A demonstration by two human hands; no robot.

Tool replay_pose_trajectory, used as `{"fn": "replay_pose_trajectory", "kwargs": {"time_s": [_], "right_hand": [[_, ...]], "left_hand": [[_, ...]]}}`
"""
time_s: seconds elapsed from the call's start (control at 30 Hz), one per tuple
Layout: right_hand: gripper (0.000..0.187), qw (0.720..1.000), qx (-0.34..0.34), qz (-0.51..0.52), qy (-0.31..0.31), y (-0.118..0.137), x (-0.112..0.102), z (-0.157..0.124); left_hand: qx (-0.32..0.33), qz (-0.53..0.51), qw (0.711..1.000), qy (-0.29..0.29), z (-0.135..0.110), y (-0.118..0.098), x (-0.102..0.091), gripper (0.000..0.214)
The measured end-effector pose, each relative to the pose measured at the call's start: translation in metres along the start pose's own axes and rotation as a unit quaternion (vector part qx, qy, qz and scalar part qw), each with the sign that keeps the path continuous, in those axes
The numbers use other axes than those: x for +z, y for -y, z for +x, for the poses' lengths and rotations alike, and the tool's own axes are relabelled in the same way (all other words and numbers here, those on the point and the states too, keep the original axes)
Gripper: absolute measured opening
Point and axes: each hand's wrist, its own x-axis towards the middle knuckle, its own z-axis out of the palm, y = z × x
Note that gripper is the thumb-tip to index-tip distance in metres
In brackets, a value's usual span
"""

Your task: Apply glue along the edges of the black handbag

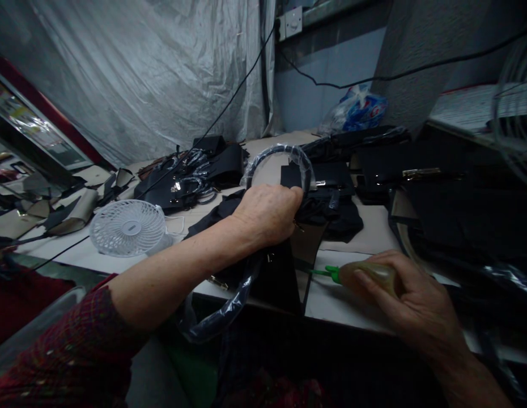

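Note:
My left hand [267, 214] is closed on the top of a black handbag [275, 272] that stands at the table's near edge. The bag's two handles are wrapped in clear plastic; one handle [277, 154] arches above my hand, the other handle [223, 309] hangs below the table edge. My right hand [410, 300] grips a small yellowish squeeze bottle [369, 275] with a green nozzle [325, 272]. The nozzle points left at the bag's side panel, close to it.
A small white fan [128, 228] lies on the table [352, 297] to the left. More black bags [182, 181] and leather pieces [450, 198] cover the back and right. Cables hang across a plastic sheet [140, 73]. A blue-and-white plastic bag [357, 110] sits at the back.

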Motion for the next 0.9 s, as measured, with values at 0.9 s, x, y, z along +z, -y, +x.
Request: {"fn": "replay_pose_trajectory", "kwargs": {"time_s": [0.9], "right_hand": [[0.021,0.998,-0.032,0.036,0.044,0.000,-0.007,-0.007]], "left_hand": [[-0.029,-0.051,0.998,0.014,-0.019,0.001,-0.005,0.019]]}}
